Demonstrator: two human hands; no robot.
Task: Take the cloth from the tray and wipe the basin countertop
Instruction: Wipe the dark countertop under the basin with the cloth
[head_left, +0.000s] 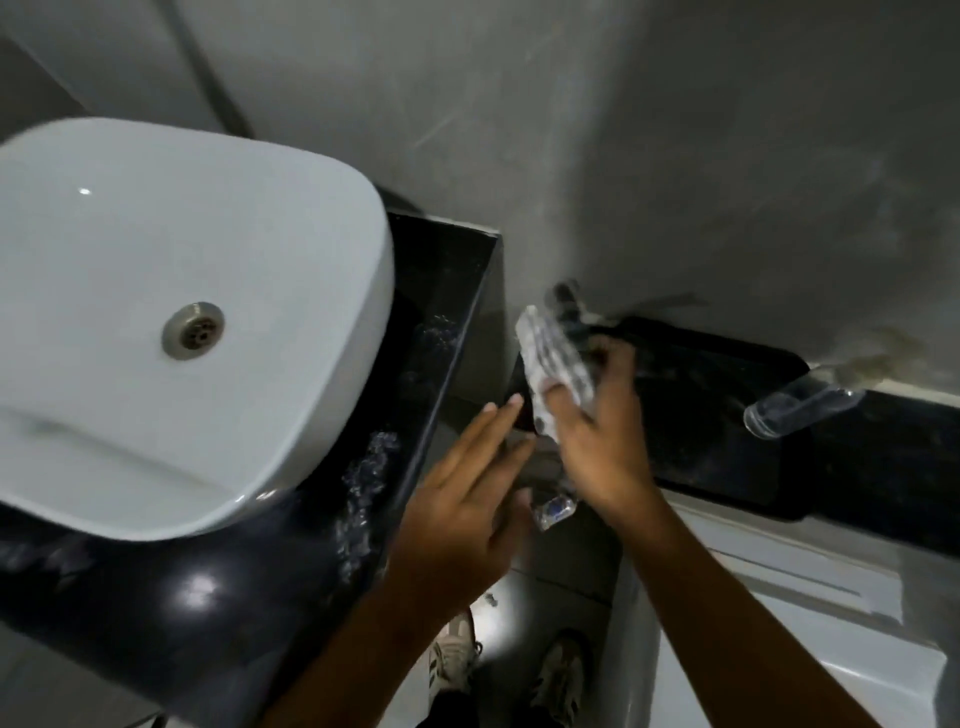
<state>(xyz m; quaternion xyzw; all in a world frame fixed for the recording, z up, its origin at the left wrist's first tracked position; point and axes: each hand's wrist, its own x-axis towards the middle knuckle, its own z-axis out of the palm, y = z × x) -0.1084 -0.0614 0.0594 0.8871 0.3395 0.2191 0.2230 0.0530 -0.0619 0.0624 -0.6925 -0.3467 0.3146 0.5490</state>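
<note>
1. Two hands are over the gap between the black basin countertop (218, 613) and the dark tray (727, 415), and the right hand (597, 441) has its fingers closed around the pale patterned cloth (556, 364), holding it just above the tray's near-left corner.
2. The left hand (467, 509) hangs flat with its fingers spread and nothing in them, just beside the cloth.
3. The picture is blurred here, so whether the cloth is fully off the tray is hard to call.
4. The lift looks like the step in hand: bunch the cloth firmly so no loose tail drags over the tray edge.
5. Water droplets glisten on the countertop to the right of the white basin (171, 322), so I'd start the wipe there.
6. A clear bottle (800, 410) lies beyond the tray, well clear of the route.
7. Flatten the cloth under the palm before sweeping.
</note>
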